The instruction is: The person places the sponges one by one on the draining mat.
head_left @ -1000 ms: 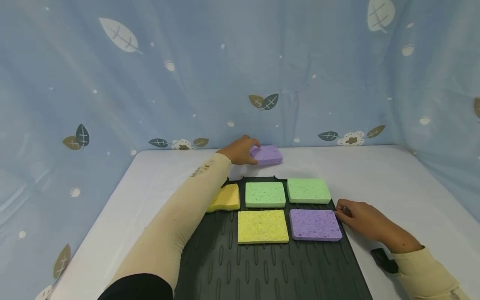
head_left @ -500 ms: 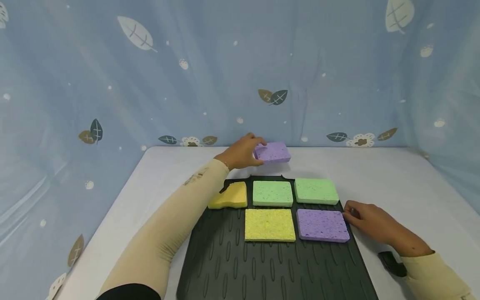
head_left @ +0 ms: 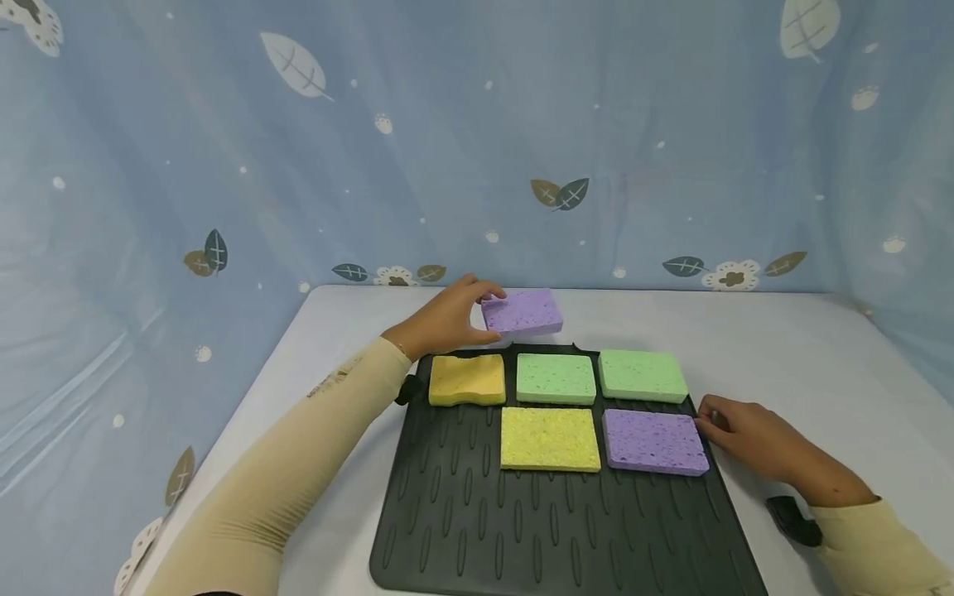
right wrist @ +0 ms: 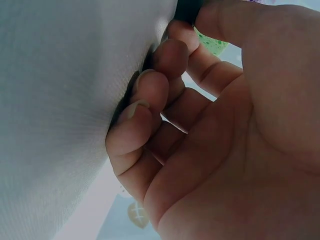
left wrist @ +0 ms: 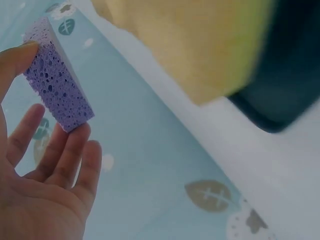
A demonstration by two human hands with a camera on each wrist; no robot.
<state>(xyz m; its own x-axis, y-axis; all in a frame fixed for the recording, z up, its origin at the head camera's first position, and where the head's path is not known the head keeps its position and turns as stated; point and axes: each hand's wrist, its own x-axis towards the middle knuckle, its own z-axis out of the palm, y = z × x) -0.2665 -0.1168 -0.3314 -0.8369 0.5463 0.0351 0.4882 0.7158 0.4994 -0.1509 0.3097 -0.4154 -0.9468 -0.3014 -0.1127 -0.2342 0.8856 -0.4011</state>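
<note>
My left hand (head_left: 447, 319) pinches a light purple sponge (head_left: 523, 313) between thumb and fingers, just behind the far edge of a dark ridged mat (head_left: 477, 513). In the left wrist view this sponge (left wrist: 55, 77) is raised off the table, thumb on one end and fingertips at the other. With curled fingers my right hand (head_left: 753, 439) pinches the mat's right edge, beside a darker purple sponge (head_left: 656, 441); up close, thumb and forefinger meet on the dark rim (right wrist: 187, 10). Its other fingers rest against the white table.
On the mat's far half lie a wavy yellow sponge (head_left: 467, 380), two green sponges (head_left: 556, 379), one at the right corner, and a flat yellow sponge (head_left: 550, 439). A white table (head_left: 790, 356) surrounds the mat, with a blue leaf-print curtain (head_left: 477, 149) behind.
My left hand has drawn the light purple sponge leftward relative to the mat and nearer its far edge, uncovering the wavy yellow sponge. The right hand stays at the mat's edge; the head view shifted.
</note>
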